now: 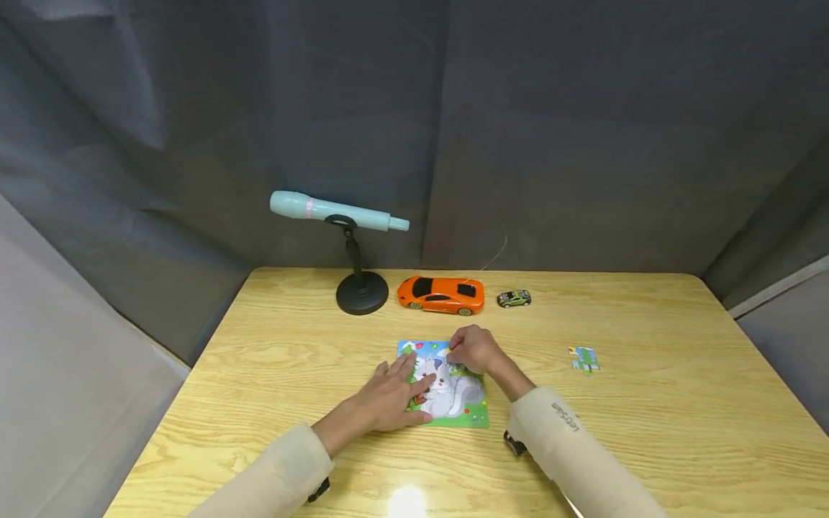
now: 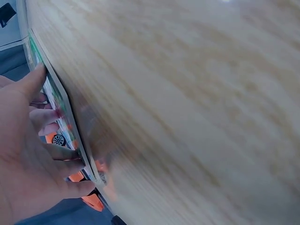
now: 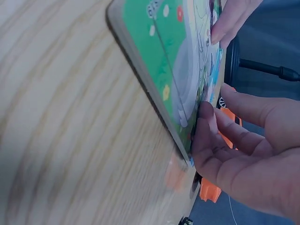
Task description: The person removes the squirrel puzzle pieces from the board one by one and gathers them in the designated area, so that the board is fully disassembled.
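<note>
A jigsaw puzzle [image 1: 443, 404] with a white squirrel on a green and blue ground lies flat on the table. My left hand [image 1: 390, 397] rests spread over its left side, fingers straight. In the left wrist view the thumb [image 2: 35, 77] and fingertips lie along the puzzle's edge. At the upper right part of the puzzle, my right hand [image 1: 478, 350] has its fingers curled down, pinching a puzzle piece that the fingers mostly hide. The right wrist view shows these fingertips [image 3: 205, 111] right at the picture's surface.
Loose joined puzzle pieces [image 1: 586, 359] lie to the right. Behind the puzzle stand an orange toy car [image 1: 442, 296] and a small green toy car [image 1: 514, 298]. A light blue microphone [image 1: 350, 214] sits on a black stand [image 1: 362, 293]. Dark curtains [image 1: 550, 144] hang behind the table.
</note>
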{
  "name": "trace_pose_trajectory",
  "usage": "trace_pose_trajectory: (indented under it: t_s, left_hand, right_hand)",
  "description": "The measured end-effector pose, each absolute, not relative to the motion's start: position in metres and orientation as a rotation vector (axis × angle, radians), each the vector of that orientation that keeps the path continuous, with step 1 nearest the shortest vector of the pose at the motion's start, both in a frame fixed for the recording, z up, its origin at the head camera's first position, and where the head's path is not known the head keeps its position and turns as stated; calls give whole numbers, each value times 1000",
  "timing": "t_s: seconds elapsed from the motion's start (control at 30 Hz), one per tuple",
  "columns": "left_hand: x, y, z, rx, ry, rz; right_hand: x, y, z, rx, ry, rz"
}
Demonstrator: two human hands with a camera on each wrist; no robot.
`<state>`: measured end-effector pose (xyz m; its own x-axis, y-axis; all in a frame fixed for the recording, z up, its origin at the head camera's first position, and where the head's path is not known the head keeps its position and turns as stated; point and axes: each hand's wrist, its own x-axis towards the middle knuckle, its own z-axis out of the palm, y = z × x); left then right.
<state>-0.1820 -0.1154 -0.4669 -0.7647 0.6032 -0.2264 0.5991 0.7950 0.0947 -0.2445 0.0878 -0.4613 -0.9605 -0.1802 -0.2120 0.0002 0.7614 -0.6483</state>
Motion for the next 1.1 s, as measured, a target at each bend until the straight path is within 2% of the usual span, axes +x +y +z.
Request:
trace_pose_trajectory:
  t_s: [1.1]
  left_hand:
    - [-182,-112,-463,898,2733,-20]
  right_hand:
    - [-252,89,-462,-202,2709,-1022]
